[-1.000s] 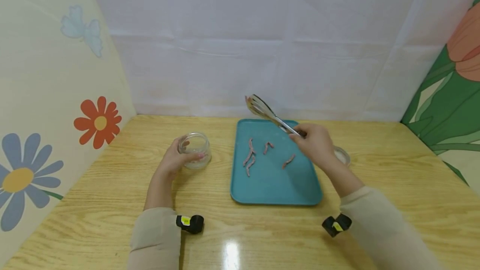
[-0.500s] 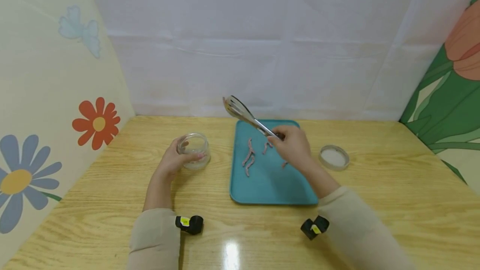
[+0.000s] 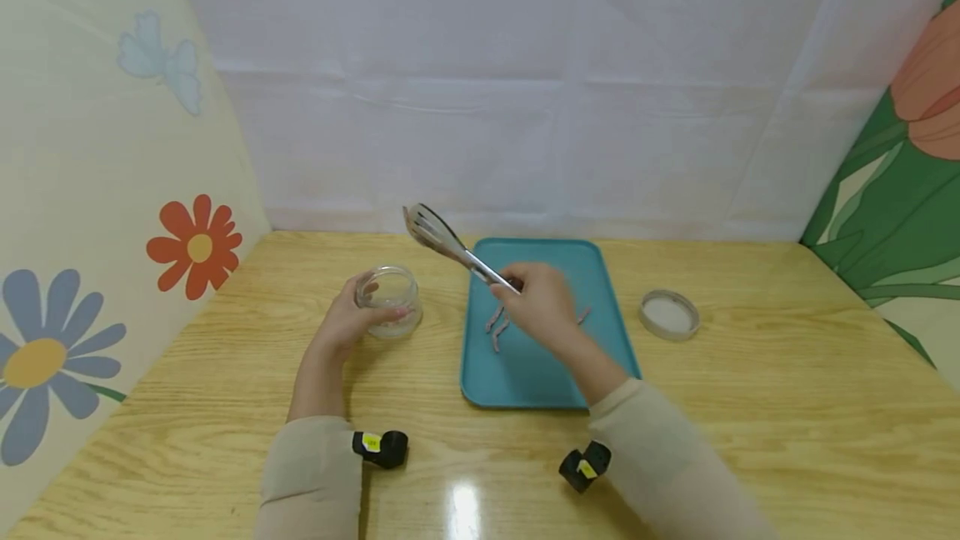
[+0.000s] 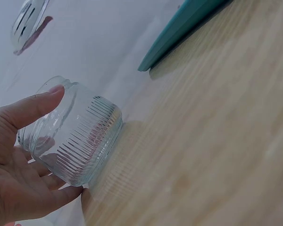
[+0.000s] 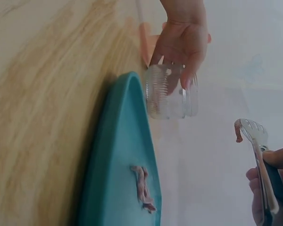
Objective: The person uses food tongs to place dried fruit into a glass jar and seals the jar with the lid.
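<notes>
My left hand (image 3: 347, 319) holds an upright glass jar (image 4: 80, 136) on the wooden table, thumb over one side and fingers around the other. The jar has no lid on, and something pinkish shows through its ribbed glass near the base. My right hand (image 3: 542, 302) grips metal tongs (image 3: 442, 240) with slotted heads. At their tip hangs a thin pinkish meat strip (image 5: 238, 131), raised above and a little right of the jar in the head view. Below the right hand, more meat strips (image 3: 501, 333) lie on a teal tray (image 3: 540, 377), partly hidden by that hand.
A round lid (image 3: 669, 315) lies on the table (image 3: 750, 407) to the right of the tray. Behind the table hangs a white cloth (image 3: 465, 107), with flower-patterned panels (image 3: 198, 248) at both sides.
My right hand has moved left across the tray, bringing the tongs and meat strip close to the jar. The lid has come into full view. My left hand and the jar have stayed put.
</notes>
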Motion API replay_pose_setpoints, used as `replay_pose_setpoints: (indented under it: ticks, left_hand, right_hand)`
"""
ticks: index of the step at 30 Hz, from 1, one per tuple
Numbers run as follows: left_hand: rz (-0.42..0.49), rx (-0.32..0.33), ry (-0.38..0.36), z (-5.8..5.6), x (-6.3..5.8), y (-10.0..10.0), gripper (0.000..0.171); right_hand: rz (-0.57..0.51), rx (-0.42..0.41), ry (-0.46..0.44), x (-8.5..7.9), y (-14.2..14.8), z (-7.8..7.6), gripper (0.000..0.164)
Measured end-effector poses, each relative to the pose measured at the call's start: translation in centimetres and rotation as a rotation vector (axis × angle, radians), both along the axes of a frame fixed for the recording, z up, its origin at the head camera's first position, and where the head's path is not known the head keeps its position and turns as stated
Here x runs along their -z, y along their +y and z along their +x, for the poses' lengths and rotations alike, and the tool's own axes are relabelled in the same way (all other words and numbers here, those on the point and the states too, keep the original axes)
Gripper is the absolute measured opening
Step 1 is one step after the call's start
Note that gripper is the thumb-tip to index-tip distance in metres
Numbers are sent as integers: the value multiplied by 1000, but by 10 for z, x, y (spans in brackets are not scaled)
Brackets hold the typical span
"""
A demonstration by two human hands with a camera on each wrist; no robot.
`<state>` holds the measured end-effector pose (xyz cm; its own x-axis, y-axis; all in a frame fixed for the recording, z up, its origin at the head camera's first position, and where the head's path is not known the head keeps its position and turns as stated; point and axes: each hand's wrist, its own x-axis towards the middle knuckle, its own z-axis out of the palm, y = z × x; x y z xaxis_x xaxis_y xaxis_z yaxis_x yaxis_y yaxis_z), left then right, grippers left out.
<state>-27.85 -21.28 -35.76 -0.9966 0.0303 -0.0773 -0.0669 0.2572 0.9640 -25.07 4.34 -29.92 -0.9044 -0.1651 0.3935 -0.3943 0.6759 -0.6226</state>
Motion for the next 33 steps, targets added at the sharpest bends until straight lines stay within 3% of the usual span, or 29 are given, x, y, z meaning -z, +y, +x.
replay_pose_setpoints:
  ticks: [4, 13, 25, 33]
  left_hand:
    - [1, -5, -5, 0, -1, 1, 99]
    - [21, -8, -5, 0, 1, -1, 98]
    - [36, 2, -1, 1, 3, -1, 98]
    - [27, 7, 1, -4, 8, -4, 102]
  right_hand:
    - [16, -13, 5, 5, -8, 0, 11]
    - [43, -1, -102, 17, -25, 1, 12]
    - [106, 9, -105, 27, -41, 4, 9]
    - [113, 1, -75, 32, -45, 7, 7]
